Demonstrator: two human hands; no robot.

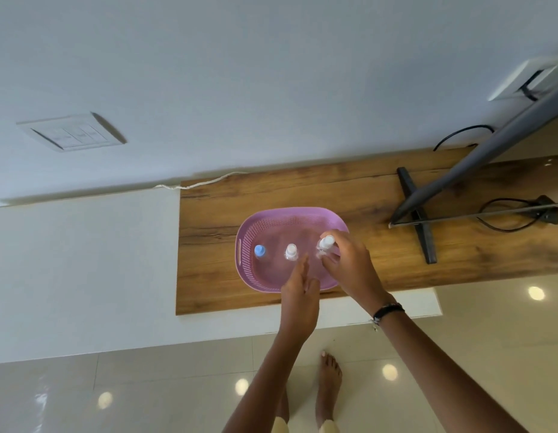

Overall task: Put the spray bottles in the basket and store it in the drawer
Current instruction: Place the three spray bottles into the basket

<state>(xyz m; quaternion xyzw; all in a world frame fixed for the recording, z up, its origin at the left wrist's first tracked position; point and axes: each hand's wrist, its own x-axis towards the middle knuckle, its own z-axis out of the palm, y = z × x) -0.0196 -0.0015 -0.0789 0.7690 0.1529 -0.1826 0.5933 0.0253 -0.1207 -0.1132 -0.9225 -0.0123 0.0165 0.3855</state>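
A pink perforated basket [271,220] sits on the wooden cabinet top [333,189]. Three clear spray bottles stand upright inside it. The blue-capped bottle [259,251] is at the left and a white-capped bottle [291,251] is in the middle. Another white-capped bottle [326,244] stands at the right, with my right hand [349,264] closed around its body. My left hand [299,295] hovers over the basket's near rim, fingers apart and one finger pointing toward the middle bottle, holding nothing. No drawer front is visible.
A flat screen [490,151] on a dark stand [419,220] occupies the right of the cabinet top, with black cables [505,214] behind it. Wall switch plates [71,132] are on the white wall. My bare feet [329,379] stand on glossy floor tiles below.
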